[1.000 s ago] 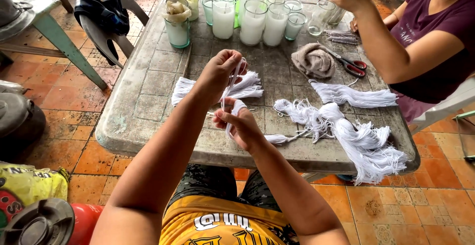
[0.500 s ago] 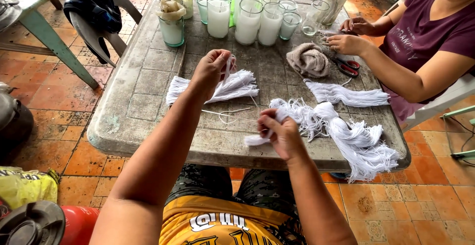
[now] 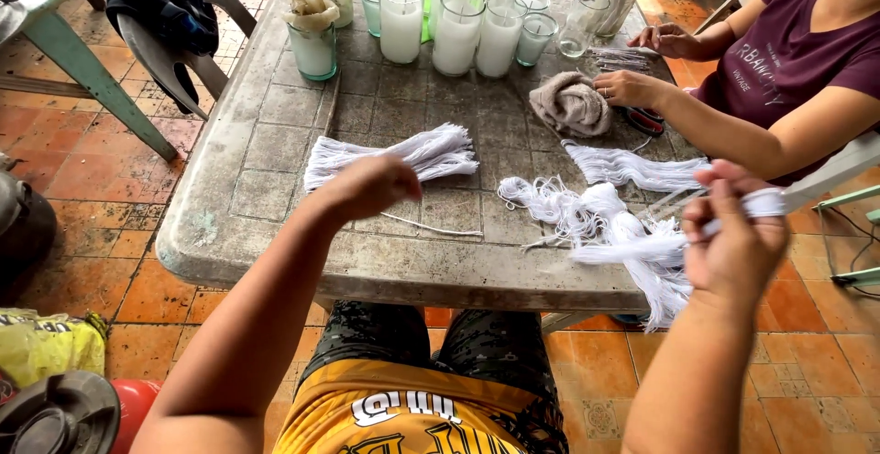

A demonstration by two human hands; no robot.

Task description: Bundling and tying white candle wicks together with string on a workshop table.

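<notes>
My left hand (image 3: 371, 186) hovers low over the grey tiled table (image 3: 275, 179) with its fingers curled down, just in front of a neat bundle of cut white strings (image 3: 403, 153). A single white string (image 3: 435, 228) lies on the table and runs out from under that hand. My right hand (image 3: 733, 234) is raised past the table's right edge. It pinches a strand of white string (image 3: 632, 251) that stretches left toward a tangled heap of white string (image 3: 596, 211).
Glass jars of white wax (image 3: 458, 32) stand at the table's far side, with a beige cloth (image 3: 573, 104) and red-handled scissors (image 3: 646, 122) near them. A co-worker in a purple shirt sits at the right, one hand (image 3: 632, 87) on the table. A chair draped with blue cloth (image 3: 165, 5) stands at the left.
My right hand swung up and to the right, drawing a strand out of the heap. My left hand dropped from chest height down beside the cut bundle.
</notes>
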